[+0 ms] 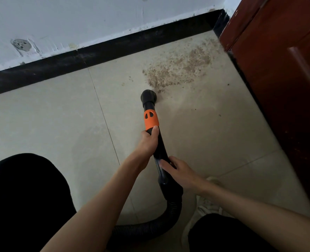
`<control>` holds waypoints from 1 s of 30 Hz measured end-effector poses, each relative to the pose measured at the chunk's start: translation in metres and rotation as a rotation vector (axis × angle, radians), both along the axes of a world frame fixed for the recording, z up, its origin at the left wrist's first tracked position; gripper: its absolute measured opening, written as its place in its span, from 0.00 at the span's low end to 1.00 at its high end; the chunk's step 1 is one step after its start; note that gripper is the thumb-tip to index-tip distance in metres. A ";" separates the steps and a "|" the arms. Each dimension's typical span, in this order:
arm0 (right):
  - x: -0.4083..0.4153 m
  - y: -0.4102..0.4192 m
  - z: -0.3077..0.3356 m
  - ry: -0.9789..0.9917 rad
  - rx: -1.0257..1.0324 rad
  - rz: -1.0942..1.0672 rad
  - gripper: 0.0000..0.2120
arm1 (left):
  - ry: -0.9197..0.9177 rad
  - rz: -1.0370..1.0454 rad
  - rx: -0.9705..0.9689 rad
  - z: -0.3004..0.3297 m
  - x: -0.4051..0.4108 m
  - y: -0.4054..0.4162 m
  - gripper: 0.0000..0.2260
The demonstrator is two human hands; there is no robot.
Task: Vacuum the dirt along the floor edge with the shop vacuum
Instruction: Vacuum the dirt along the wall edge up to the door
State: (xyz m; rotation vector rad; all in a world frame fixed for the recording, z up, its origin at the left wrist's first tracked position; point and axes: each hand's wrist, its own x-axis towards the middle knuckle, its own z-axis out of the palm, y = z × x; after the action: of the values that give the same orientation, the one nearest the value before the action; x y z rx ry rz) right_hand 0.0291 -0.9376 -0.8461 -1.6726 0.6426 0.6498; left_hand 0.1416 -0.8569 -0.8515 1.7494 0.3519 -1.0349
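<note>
the left hand (149, 140) is wrapping its grip around the black vacuum wand (159, 142) just below the orange collar (151, 119), while the right hand (179, 172) is clamping its grip on the wand lower down, near the ribbed hose (161, 226). the round nozzle (148, 96) is resting on the tiled floor (59, 124) at the near edge of the dirt patch (179, 68), which is lying near the black baseboard (114, 50) and the red-brown cabinet (277, 70).

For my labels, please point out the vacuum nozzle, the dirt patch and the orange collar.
vacuum nozzle (148, 96), head view, its round black head.
dirt patch (177, 68), head view, its dense middle.
orange collar (151, 119), head view, its front face.
</note>
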 end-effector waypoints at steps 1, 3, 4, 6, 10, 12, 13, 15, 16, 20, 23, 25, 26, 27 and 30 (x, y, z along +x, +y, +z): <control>0.000 0.003 0.001 0.001 0.019 -0.049 0.18 | 0.007 -0.008 0.004 0.001 -0.005 0.001 0.16; 0.000 0.009 -0.001 0.010 0.074 -0.136 0.27 | 0.014 -0.036 0.002 0.002 -0.014 0.005 0.15; 0.000 0.011 -0.002 0.015 0.095 -0.152 0.29 | 0.013 -0.046 -0.006 0.003 -0.018 0.007 0.16; -0.005 0.015 -0.001 0.023 0.110 -0.180 0.30 | 0.022 -0.053 -0.029 0.003 -0.022 0.009 0.18; -0.021 0.019 0.004 0.040 0.103 -0.227 0.28 | 0.068 -0.121 -0.063 0.005 -0.030 0.009 0.21; -0.027 0.017 0.006 0.035 0.068 -0.243 0.22 | 0.084 -0.163 -0.078 0.007 -0.036 0.006 0.21; -0.030 0.015 0.005 0.026 0.049 -0.259 0.17 | 0.090 -0.186 -0.087 0.008 -0.039 0.003 0.21; -0.037 0.013 0.001 0.021 0.026 -0.285 0.14 | 0.098 -0.222 -0.094 0.009 -0.043 -0.001 0.22; -0.038 0.013 0.000 0.020 0.015 -0.292 0.14 | 0.103 -0.235 -0.092 0.008 -0.043 -0.003 0.22; -0.023 0.013 0.002 -0.001 -0.030 -0.298 0.20 | 0.054 -0.256 -0.089 0.008 -0.030 -0.012 0.19; 0.001 0.012 -0.001 -0.038 -0.039 -0.309 0.16 | -0.016 -0.216 -0.073 0.007 -0.007 -0.021 0.18; 0.014 0.012 -0.002 -0.076 -0.069 -0.317 0.15 | -0.031 -0.202 -0.065 0.004 0.006 -0.021 0.20; 0.019 0.013 -0.002 -0.091 -0.083 -0.302 0.15 | -0.028 -0.192 -0.056 0.003 0.011 -0.018 0.20; 0.022 0.015 -0.003 -0.107 -0.092 -0.272 0.15 | -0.025 -0.176 -0.049 0.001 0.013 -0.014 0.20; 0.028 0.021 0.000 -0.117 -0.103 -0.146 0.15 | -0.026 -0.102 -0.030 -0.004 0.015 0.006 0.21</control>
State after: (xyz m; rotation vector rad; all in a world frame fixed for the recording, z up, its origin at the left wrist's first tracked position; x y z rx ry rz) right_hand 0.0574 -0.9168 -0.8466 -1.7267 0.7161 0.4168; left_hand 0.1570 -0.8512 -0.8558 1.7677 0.2317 -1.0841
